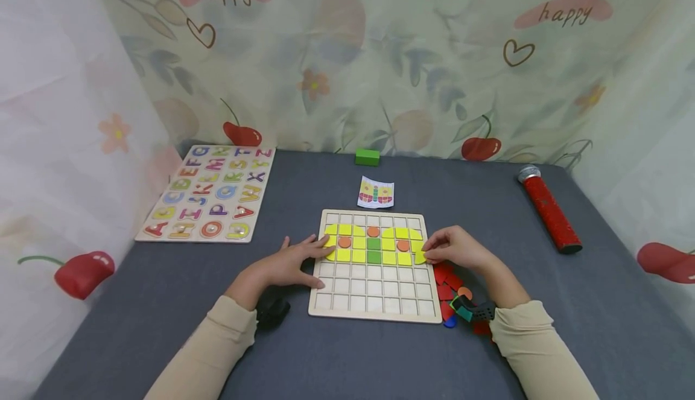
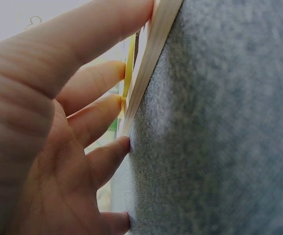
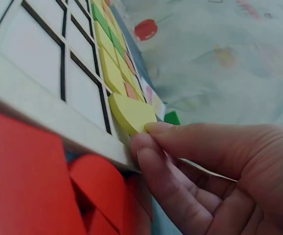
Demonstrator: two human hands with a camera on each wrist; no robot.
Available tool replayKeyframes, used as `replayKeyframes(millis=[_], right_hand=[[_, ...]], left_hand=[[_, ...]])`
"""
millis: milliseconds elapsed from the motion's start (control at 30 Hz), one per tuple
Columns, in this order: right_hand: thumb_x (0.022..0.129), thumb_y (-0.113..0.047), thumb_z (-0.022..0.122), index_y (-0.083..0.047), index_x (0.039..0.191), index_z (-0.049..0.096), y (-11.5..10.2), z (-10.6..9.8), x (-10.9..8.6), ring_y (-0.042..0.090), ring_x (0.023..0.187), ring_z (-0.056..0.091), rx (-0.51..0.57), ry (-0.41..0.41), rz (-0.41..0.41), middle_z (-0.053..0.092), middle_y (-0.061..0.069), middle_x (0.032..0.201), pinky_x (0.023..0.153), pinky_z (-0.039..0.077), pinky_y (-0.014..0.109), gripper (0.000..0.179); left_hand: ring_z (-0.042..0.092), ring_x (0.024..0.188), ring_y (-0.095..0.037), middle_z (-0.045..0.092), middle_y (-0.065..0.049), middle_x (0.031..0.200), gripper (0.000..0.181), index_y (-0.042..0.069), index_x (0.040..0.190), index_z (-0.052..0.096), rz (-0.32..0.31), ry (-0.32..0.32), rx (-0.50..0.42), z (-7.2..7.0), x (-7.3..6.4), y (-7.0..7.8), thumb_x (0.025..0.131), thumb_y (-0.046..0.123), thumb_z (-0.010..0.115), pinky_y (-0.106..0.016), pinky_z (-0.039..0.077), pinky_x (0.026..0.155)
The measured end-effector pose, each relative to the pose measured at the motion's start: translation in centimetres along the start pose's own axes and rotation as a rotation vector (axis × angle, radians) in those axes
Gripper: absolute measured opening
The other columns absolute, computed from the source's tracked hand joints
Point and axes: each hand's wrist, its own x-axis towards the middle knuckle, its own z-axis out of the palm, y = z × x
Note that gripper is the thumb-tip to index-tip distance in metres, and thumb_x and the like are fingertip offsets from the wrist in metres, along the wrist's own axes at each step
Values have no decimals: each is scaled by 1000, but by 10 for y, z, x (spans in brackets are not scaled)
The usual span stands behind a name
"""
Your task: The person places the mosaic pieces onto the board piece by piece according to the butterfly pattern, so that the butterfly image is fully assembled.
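Note:
A wooden grid board [image 1: 374, 317] lies on the dark cloth, its upper rows filled with yellow, orange and green pieces. At its right edge my right hand [image 1: 458, 247] pinches a yellow piece [image 3: 130, 112] with one curved side between thumb and forefinger. The piece sits tilted over a cell of the third row. My left hand [image 1: 283, 265] rests spread on the board's left edge; in the left wrist view two fingertips touch a yellow piece [image 2: 129, 73] there. Beyond the board lies a small pattern card [image 1: 376, 193] with a butterfly of the same colours.
Loose red pieces [image 1: 445, 292], with some orange, green and blue ones, lie beside the board under my right wrist. An alphabet board [image 1: 217, 190] lies back left, a green block [image 1: 367, 157] at the back, and a red microphone [image 1: 551, 212] to the right. Printed curtains surround the table.

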Motion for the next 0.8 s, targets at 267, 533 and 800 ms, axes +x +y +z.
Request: replayKeyframes(millis=[267,533,800], right_hand=[[81,-10,70,1,90,70,-6,8,3,16,60,54,-92,49,-12,68,7,76,54,47,23,14],[81,-9,71,-2,89,72,-9,12,4,15,63,52,-170,95,14,68,9,84,55,45,23,11],[83,-14,69,1,98,71,-4,-1,-8,15,76,59,-126,96,-23,70,13,95,65,50,24,21]], left_hand=[[6,146,-28,21,-1,156,76,20,143,38,5,4,-8,0,-2,1,78,35,74,-65,-8,108],[6,146,-28,21,-1,156,77,20,143,38,15,8,-11,0,-2,0,77,35,74,-66,-8,108],[6,146,-28,21,-1,156,76,20,143,39,12,7,-11,0,-1,0,77,36,74,-66,-8,108]])
